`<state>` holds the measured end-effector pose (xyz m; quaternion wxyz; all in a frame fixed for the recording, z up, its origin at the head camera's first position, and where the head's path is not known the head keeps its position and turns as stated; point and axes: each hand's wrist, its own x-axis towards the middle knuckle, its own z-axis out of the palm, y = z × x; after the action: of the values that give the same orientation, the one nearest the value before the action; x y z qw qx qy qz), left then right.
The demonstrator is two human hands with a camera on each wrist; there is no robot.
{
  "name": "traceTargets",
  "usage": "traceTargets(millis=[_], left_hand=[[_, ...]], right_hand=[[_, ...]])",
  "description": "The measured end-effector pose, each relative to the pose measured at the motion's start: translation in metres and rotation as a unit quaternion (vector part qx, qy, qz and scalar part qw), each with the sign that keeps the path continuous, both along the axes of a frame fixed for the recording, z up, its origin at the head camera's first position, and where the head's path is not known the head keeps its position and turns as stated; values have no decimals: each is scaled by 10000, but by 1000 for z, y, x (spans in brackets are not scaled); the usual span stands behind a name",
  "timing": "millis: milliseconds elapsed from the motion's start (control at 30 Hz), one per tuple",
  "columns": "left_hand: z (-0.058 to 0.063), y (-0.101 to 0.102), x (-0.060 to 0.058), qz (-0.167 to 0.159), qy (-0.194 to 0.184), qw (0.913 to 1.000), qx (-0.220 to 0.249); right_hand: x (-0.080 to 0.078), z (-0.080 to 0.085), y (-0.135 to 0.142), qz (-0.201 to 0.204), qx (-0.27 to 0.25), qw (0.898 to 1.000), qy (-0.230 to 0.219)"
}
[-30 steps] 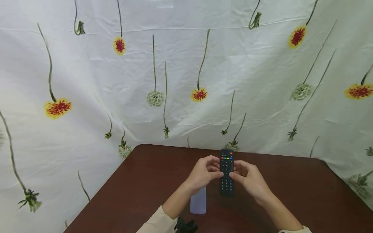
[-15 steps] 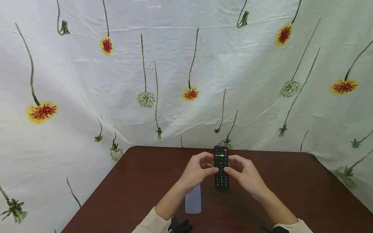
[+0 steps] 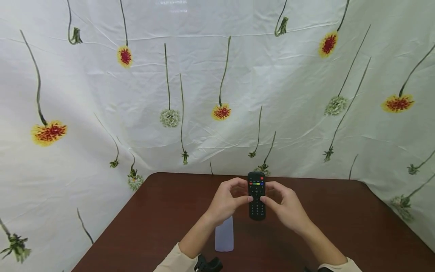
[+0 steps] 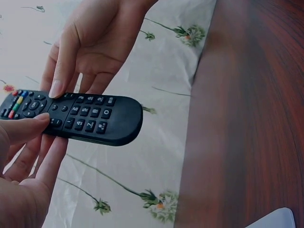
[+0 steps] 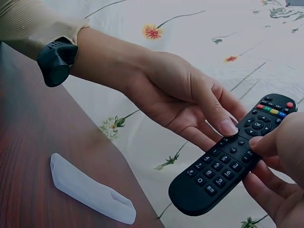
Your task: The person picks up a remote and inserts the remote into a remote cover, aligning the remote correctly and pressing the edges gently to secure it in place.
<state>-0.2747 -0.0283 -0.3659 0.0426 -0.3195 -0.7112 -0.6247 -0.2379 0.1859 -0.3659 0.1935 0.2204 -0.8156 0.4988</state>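
Note:
A black remote control is held up above the table, its button side facing the head camera and its red button at the top. My left hand grips its left edge, thumb on the front and fingers behind. On the opposite edge, my right hand pinches it the same way. In the right wrist view the remote control shows its number keys and coloured buttons. Below it on the table lies a pale translucent sleeve, partly behind the left hand; the right wrist view shows an opening in the sleeve.
The dark reddish-brown table spreads under both hands. A white cloth printed with flowers hangs behind its far edge. A black wrist camera sits at the left sleeve.
The head view has turned slightly right, so everything sits further left in it. Both hands keep their hold on the remote control, which leans slightly more upright away from me.

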Motion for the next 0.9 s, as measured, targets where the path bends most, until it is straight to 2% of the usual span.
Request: traceTargets(millis=[233, 433, 667, 833, 900], left_hand=[[2, -1, 0, -26, 128, 9999, 56], [3, 2, 0, -12, 254, 9997, 24], [3, 1, -1, -48, 329, 9994, -58], [2, -1, 0, -63, 549, 9984, -120], [1, -1, 0, -58, 719, 9973, -103]], right_hand=[[0, -1, 0, 87, 5, 9990, 448], [-1, -1, 1, -9, -7, 9976, 693], [-1, -3, 0, -207, 391, 9930, 1097], [-2, -5, 0, -18, 419, 9888, 1434], [-2, -6, -1, 222, 245, 9888, 1458]])
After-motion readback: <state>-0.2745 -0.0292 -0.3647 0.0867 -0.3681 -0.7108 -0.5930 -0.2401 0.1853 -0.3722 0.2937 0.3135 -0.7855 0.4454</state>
